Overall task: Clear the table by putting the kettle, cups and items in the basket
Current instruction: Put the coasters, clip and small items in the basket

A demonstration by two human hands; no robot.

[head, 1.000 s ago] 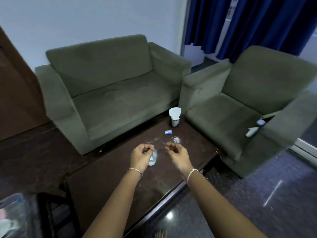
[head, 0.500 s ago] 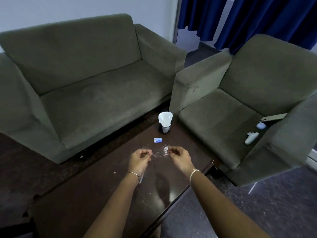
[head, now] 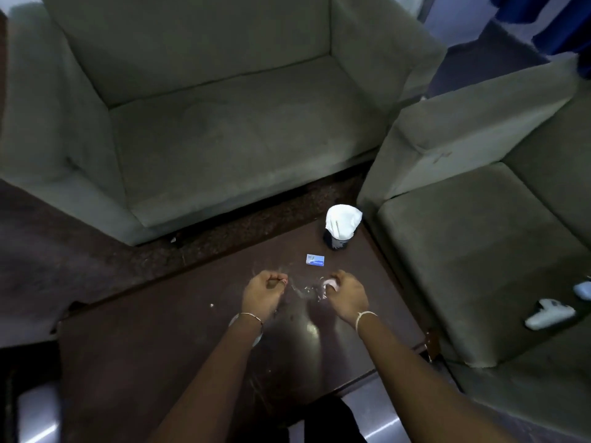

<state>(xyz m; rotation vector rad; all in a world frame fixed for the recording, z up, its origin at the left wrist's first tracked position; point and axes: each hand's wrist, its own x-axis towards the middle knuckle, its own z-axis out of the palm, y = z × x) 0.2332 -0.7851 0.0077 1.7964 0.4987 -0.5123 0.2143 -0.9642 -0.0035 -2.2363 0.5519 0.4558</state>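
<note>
Over the dark brown coffee table (head: 160, 362) my left hand (head: 263, 294) and my right hand (head: 347, 295) are both closed in a pinch. A crumpled clear plastic wrapper (head: 307, 290) stretches between them, just above the tabletop. Beyond my hands lies a small blue and white box (head: 315, 260). At the table's far right corner stands a dark cup (head: 335, 243) stuffed with white tissue (head: 343, 219). A pale clear piece (head: 257, 338) shows under my left wrist, mostly hidden. No kettle is in view.
A grey-green sofa (head: 224, 139) stands behind the table and an armchair (head: 479, 251) to its right, with white objects (head: 548, 314) on the seat. A pale container edge (head: 35, 410) shows at the lower left. Blue curtains (head: 559, 24) hang at the top right.
The view has tilted down and closer to the table. My hands reached farther forward and now hold the clear plastic wrapper stretched between them.
</note>
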